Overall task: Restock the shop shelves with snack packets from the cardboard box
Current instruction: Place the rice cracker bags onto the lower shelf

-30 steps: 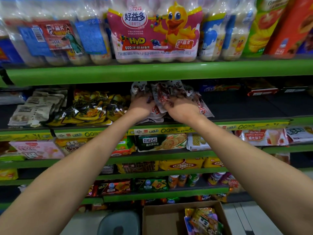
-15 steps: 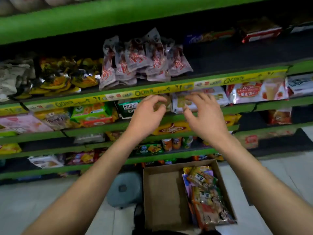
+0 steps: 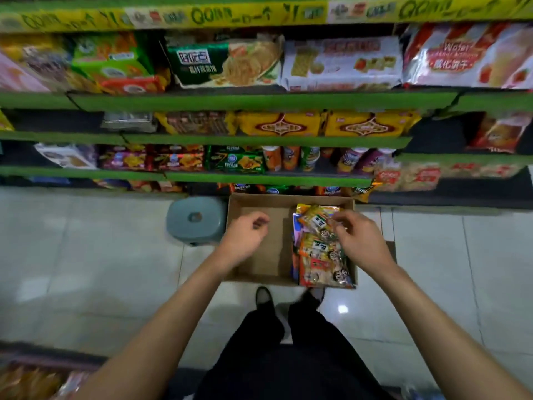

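The cardboard box (image 3: 266,256) sits open on the tiled floor in front of the shelves. Its left half is bare, and several colourful snack packets (image 3: 318,265) are stacked along its right side. My left hand (image 3: 245,238) hovers over the bare half with loosely curled fingers, holding nothing. My right hand (image 3: 360,241) is over the stack, its bent fingertips touching the top packet (image 3: 315,217). No packet is lifted.
Green shelves (image 3: 259,101) full of biscuit packs and snack tubes rise behind the box. A grey plastic stool (image 3: 196,220) stands just left of the box. My legs and shoes (image 3: 264,295) are right behind it. Glossy floor tiles lie on both sides.
Both hands let go of the packets on the upper shelf and dropped down to the box. My view tilted from the shelves down to the floor.
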A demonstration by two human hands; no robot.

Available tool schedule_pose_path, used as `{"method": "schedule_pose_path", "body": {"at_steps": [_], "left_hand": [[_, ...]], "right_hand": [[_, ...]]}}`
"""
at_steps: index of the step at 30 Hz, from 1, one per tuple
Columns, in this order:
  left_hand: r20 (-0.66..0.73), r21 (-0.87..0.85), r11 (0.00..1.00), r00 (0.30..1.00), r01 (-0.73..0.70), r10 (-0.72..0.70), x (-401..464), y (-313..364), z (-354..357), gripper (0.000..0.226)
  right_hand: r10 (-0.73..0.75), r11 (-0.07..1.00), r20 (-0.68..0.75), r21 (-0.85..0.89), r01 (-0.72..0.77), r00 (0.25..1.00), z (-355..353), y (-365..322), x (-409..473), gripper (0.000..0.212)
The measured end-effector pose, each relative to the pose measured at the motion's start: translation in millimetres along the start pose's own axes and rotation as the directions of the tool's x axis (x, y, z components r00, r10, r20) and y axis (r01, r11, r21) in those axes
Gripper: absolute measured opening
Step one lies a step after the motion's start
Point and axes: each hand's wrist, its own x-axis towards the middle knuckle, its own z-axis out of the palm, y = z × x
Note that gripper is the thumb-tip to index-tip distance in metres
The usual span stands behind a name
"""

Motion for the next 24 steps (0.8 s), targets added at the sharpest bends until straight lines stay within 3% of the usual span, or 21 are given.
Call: {"method": "schedule_pose_path", "body": {"at_steps": [10,16,24], "left_hand": [[0.098,-0.212,0.957,0.979,0.197,-0.179,43.2,-77.9,81.5,0.016],[0.191,-0.366,0.823,0.901,0.434,-0.39,55.7,-112.2,132.9,0.018],[0.173,-0.503,0.624,0.777,0.598,-0.605,124.5,-181.4,239.9,0.034]], "right_hand": [[0.235,0.968,0.153,-0.125,-0.217,0.96,57.7,49.4,-1.3,0.021],[0.303,0.947,0.269,-0.195,-0.256,0.914,84.6,94.8,26.7,0.02],[0.318,0.933,0.487,-0.312,-0.179,0.813,159.9,203.0,101.7,0.023]]}}
